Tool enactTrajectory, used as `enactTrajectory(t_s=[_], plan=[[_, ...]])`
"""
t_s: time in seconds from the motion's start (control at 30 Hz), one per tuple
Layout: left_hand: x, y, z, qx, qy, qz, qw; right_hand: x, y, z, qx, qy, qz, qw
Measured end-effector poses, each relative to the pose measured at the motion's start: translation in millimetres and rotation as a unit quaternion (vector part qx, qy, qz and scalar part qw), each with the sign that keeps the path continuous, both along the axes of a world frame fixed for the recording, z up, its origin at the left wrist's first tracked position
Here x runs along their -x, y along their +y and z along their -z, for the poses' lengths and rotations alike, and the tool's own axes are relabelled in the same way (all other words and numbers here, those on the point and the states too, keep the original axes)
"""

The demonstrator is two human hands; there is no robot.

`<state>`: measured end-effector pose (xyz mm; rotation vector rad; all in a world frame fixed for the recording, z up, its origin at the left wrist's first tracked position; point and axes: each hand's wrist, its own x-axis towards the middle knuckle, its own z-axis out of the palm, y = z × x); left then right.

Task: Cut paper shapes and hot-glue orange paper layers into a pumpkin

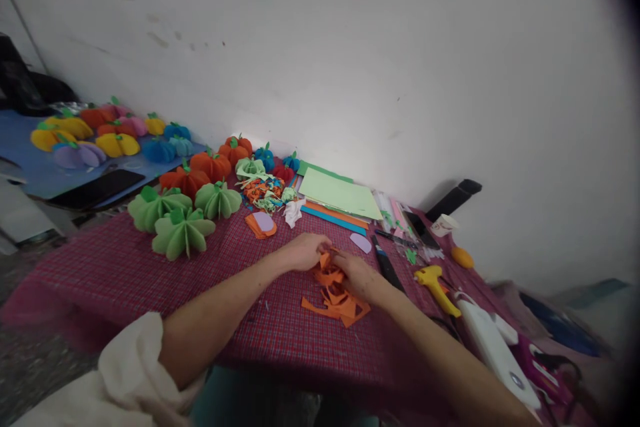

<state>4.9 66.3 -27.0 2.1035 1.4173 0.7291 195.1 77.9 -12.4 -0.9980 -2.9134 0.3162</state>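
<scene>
While pale-green ribbed paper pumpkins [183, 235] look finished and flat orange paper cutouts [254, 227] lie unassembled, the left hand [306, 251] and right hand [361, 275] are together, clasping loose orange paper scraps [345, 307].

Orange paper scraps [345, 307], red checked tablecloth [280, 330]

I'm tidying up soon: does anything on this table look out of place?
Slightly: one lavender paper piece lies alone on the tablecloth, while a similar one rests on orange paper pieces. Orange scraps lie loose, apart from the mixed scrap heap.
</scene>
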Motion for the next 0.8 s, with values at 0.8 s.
enactTrajectory(t_s=[0.8], plan=[[-6,2,1.8,-0.012,0.014,-0.029,0.999,-50,-61,-3.8,0.042,0.01,0.025,0.999]])
